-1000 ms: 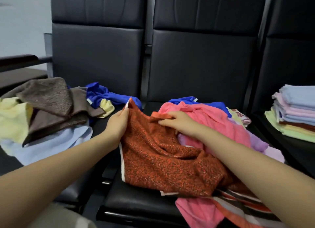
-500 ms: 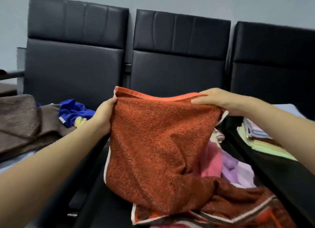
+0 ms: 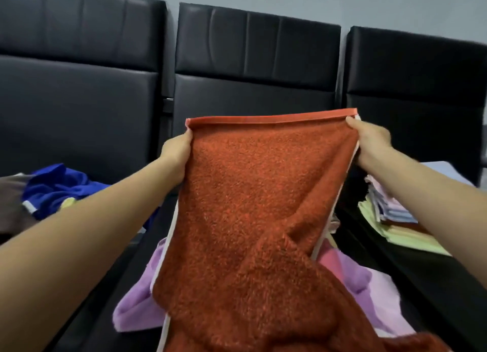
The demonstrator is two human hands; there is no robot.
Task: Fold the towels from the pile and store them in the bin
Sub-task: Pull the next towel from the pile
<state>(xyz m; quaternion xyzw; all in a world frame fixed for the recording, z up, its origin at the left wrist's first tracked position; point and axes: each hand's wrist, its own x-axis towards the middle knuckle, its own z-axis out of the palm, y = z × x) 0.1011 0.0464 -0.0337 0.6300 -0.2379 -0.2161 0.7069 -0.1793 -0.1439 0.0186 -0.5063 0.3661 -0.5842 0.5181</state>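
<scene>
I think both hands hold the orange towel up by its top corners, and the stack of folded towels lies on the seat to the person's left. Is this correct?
Not quite. The head view shows the stack of folded towels on the seat to the person's right, not the left. The rest holds: the left hand and right hand hold the orange towel up by its top corners.

It looks like a waiting area or office: a row of joined black padded seats (image 3: 253, 69) stands against a plain grey wall (image 3: 342, 1) (loose towels (image 3: 66, 188) lie on the seats).
</scene>
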